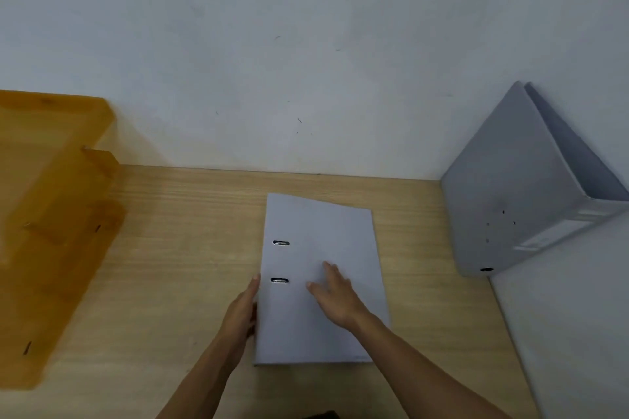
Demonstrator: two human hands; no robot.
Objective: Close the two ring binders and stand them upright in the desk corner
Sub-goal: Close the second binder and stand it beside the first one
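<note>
A grey ring binder (323,231) lies flat and closed in the middle of the wooden desk (187,248), two metal slots showing near its left edge. My left hand (240,313) grips that left edge, fingers curled around its side. My right hand (335,296) rests flat on the cover, fingers spread. A second grey ring binder (510,187) stands upright in the right desk corner, its spine facing me and leaning against the right wall.
An amber translucent tiered paper tray (54,214) takes up the desk's left side. A white wall (306,61) runs behind the desk, and a light side wall (578,333) bounds it on the right.
</note>
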